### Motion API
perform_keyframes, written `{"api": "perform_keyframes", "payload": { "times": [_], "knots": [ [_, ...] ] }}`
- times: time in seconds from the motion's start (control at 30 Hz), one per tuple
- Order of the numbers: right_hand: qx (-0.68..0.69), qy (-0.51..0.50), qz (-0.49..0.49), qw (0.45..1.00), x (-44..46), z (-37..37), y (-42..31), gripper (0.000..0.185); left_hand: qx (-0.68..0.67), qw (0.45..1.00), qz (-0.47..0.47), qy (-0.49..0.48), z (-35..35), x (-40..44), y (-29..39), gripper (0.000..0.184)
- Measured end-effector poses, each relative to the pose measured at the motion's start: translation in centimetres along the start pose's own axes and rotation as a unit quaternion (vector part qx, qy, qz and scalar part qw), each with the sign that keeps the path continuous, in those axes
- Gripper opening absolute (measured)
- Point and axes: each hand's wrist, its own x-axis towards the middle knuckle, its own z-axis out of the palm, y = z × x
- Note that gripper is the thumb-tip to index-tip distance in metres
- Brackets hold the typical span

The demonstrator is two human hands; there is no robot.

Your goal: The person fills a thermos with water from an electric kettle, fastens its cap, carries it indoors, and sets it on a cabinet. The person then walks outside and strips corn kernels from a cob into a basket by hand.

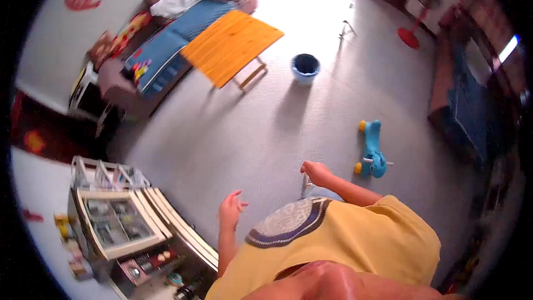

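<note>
Wide grey floor (255, 133) here, open between the furniture, bright glare at the far end. Along the left wall sits the couch (166, 47), blue cover on its seat; nearer on that side, the cabinet (119, 219), glass showing in its panel. Now the orange tabletop (233, 47), standing just in front of the couch, well beyond both hands.

And here's the toy (373, 147), blue with yellow wheels, on the floor ahead and to the right! Its long axis runs roughly away from the person, handlebar at the near end; whether it stands or lies on its side, I can't tell. The bin (305, 69) stands farther off, between toy and tabletop.

Down to the hands: the right hand (316, 173) is clearly nearer the toy, apart from it, fingers curled; whether they grip anything, I can't tell. The left hand (230, 211) is nearer the cabinet, its fingers loosely spread, nothing visible in them.
</note>
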Motion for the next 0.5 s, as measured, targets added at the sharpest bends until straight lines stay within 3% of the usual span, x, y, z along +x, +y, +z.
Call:
{"api": "perform_keyframes", "payload": {
  "times": [0.1, 0.23, 0.27, 0.37, 0.5],
  "knots": [
    [0.051, 0.028, 0.074, 0.996, 0.2, -7.6, 5.2, 0.017, 0.042, 0.992, 0.074, -0.094, 12.0, 8.1, 6.5, 0.031],
    [0.087, 0.138, 0.058, 0.985, 0.9, -19.9, 10.1, 0.015, 0.137, 0.948, 0.175, -0.226, 25.5, 14.4, 17.3, 0.03],
    [0.094, 0.164, 0.057, 0.98, 0.4, -20.8, 8.5, 0.015, 0.175, 0.927, 0.2, -0.265, 24.8, 14.0, 19.1, 0.03],
    [0.123, 0.23, 0.077, 0.962, 4.5, -27.7, 12.9, 0.014, 0.251, 0.89, 0.232, -0.302, 29.3, 19.5, 22.7, 0.025],
    [0.219, 0.313, 0.066, 0.922, 8.7, -33.2, 14.7, 0.015, 0.248, 0.905, 0.146, -0.312, 33.2, 28.4, 26.8, 0.024]
  ]
}}
